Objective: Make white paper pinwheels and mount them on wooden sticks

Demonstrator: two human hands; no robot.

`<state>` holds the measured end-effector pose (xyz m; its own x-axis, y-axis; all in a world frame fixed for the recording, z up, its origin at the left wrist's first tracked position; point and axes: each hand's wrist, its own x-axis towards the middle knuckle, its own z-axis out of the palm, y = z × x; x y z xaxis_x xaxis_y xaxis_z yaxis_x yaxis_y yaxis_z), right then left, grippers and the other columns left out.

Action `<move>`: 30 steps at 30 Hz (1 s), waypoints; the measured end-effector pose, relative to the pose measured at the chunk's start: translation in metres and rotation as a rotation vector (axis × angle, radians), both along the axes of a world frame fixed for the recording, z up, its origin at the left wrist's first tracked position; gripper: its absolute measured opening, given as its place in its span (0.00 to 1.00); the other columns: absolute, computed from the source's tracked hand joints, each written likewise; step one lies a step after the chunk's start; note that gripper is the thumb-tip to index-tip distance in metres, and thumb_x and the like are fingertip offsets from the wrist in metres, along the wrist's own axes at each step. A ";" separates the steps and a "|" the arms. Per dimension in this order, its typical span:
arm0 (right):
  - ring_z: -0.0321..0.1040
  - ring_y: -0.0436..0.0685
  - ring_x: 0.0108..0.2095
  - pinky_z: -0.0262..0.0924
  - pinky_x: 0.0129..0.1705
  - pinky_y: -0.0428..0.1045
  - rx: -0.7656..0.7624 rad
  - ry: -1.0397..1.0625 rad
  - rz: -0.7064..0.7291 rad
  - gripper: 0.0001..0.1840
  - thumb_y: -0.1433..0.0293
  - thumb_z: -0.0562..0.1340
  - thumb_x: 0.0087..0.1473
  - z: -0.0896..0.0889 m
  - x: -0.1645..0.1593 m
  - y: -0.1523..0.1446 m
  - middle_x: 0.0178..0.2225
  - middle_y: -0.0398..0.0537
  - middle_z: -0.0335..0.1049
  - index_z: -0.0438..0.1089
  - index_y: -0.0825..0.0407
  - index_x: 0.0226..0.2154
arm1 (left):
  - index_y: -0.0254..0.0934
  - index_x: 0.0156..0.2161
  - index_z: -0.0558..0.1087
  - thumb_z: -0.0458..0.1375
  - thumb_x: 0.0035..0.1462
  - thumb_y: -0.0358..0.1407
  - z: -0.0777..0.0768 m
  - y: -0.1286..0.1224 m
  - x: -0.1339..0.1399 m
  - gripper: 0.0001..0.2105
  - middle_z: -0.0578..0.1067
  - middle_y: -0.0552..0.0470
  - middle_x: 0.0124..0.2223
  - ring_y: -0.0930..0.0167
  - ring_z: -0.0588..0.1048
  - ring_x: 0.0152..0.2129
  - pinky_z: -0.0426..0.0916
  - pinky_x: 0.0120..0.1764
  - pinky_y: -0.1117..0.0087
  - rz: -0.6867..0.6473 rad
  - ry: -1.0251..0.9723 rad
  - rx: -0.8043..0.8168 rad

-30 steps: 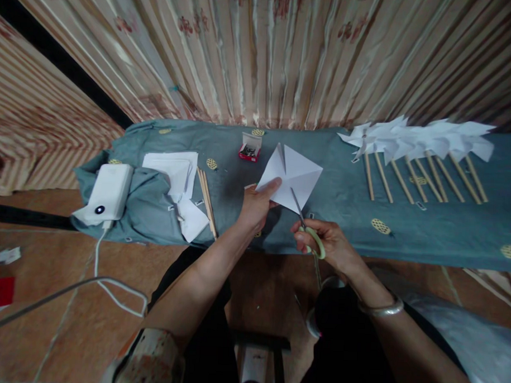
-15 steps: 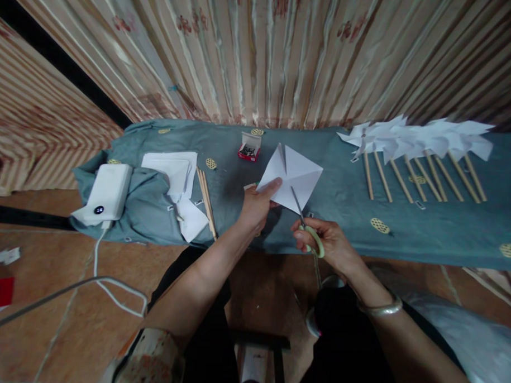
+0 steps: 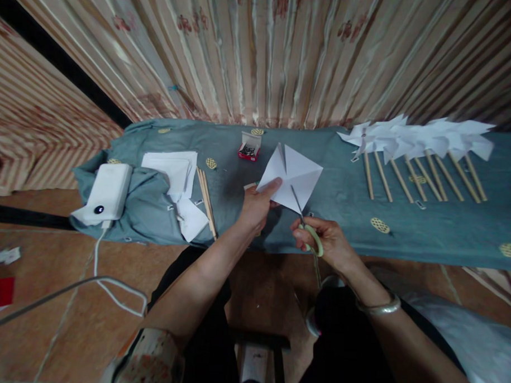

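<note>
A white paper square [image 3: 303,172] is pinched at its left side by my left hand [image 3: 257,203], thumb on top. One slit runs inward from its upper corner. My right hand [image 3: 321,238] grips green-handled scissors [image 3: 313,238], whose blades lie along the paper's lower corner and point toward its middle. On the right, several paper pinwheels [image 3: 425,139] on wooden sticks lie in an overlapping row. Above my left hand stands a small open red box [image 3: 249,149] with small dark metal pieces inside.
A teal cloth [image 3: 342,228] covers the narrow table. To the left lie stacked white paper sheets [image 3: 185,162], several wooden sticks [image 3: 205,198] and a white power bank [image 3: 108,192] with a cable [image 3: 96,258] hanging off the edge. A pleated curtain [image 3: 260,57] hangs behind.
Almost nothing differs. The scissors' handles and my right wrist have shifted very slightly left, while the paper and my left hand stay in place.
</note>
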<state>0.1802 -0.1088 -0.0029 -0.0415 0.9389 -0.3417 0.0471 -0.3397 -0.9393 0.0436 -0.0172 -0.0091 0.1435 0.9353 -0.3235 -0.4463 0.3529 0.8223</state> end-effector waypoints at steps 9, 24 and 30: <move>0.60 0.47 0.17 0.56 0.19 0.44 0.013 -0.018 0.005 0.24 0.48 0.71 0.38 -0.002 0.001 0.001 0.16 0.39 0.66 0.72 0.51 0.25 | 0.34 0.29 0.75 0.71 0.41 0.39 0.001 -0.001 0.001 0.13 0.77 0.52 0.28 0.71 0.73 0.24 0.66 0.31 0.69 0.004 0.003 -0.014; 0.58 0.47 0.18 0.55 0.20 0.44 0.054 -0.036 0.026 0.22 0.50 0.70 0.41 -0.006 0.002 0.001 0.16 0.40 0.65 0.71 0.52 0.24 | 0.34 0.30 0.75 0.71 0.40 0.40 -0.001 -0.002 0.001 0.14 0.78 0.51 0.29 0.69 0.75 0.26 0.68 0.32 0.68 -0.003 -0.001 -0.007; 0.58 0.47 0.18 0.54 0.21 0.44 0.075 -0.042 0.025 0.20 0.52 0.70 0.43 -0.008 0.002 0.001 0.16 0.40 0.65 0.71 0.51 0.24 | 0.34 0.30 0.76 0.70 0.42 0.39 -0.001 -0.001 0.001 0.12 0.78 0.52 0.29 0.70 0.74 0.25 0.67 0.30 0.69 -0.001 -0.004 -0.002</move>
